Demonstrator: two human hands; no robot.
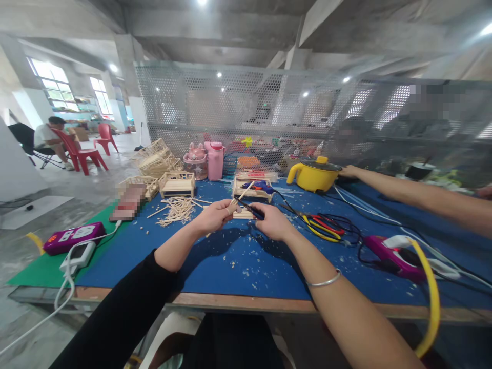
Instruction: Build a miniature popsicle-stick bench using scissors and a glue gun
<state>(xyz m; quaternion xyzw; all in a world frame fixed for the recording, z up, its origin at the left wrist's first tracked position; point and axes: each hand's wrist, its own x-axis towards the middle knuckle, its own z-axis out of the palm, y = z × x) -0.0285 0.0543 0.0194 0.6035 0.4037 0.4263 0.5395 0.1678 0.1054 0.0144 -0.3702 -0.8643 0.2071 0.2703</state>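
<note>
Pinched in my left hand is a thin wooden stick, which slants up to the right. My right hand is closed around a slender dark tool; its tip reaches to the stick beside my left fingers, and its exact kind is hard to make out. Just below the tool, partly hidden by my hands, lies a small row of wooden sticks. Behind them stand a small wooden frame and a blue glue gun. A pile of loose sticks lies left of my left hand.
Small wooden frames stand at the back left near a pink bottle. Another person's arm reaches to a yellow electric pot. Red-and-yellow-handled pliers, cables and a purple power strip lie right. A phone lies left.
</note>
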